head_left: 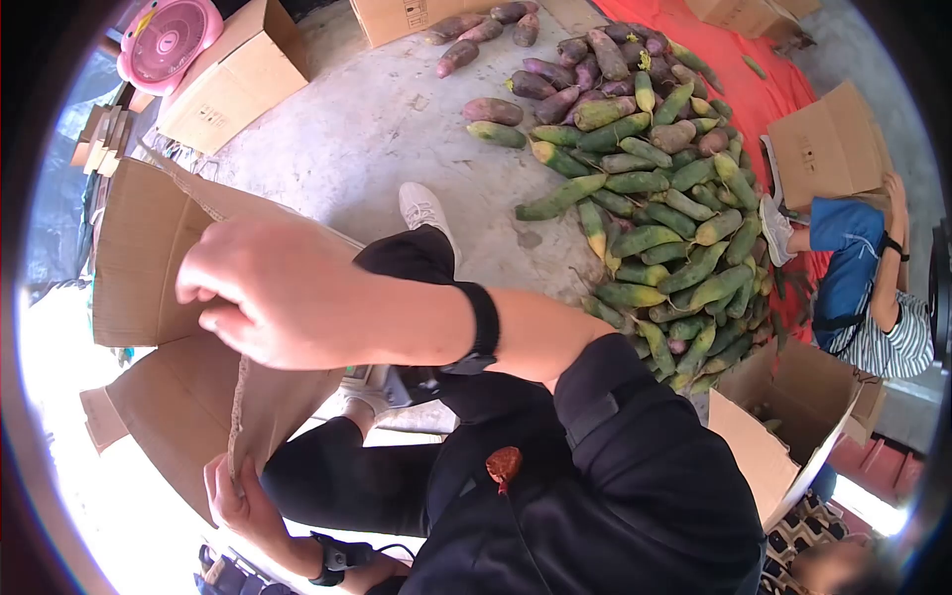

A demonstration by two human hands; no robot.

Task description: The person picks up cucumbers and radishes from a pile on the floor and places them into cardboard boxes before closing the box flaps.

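A large open cardboard box [169, 412] stands in front of me with its flaps raised. My left hand [241, 501] pinches the lower end of one flap's edge, thumb on one side and fingers on the other. Above the box, my right hand [273, 288] has its fingers bent inward. That flap's edge runs up to just beneath it, and what its fingers hold, if anything, is hidden. Dark bands circle both wrists. Partly behind my right forearm, a scale-like device [372, 377] shows near my foot.
A big heap of green and purple-skinned radishes [664, 213] covers the floor, partly on a red sheet [754, 84]. A co-worker [863, 268] handles a carton [828, 144] at the right. Another open box [783, 416] sits beside me. A pink fan [169, 42] stands at upper left.
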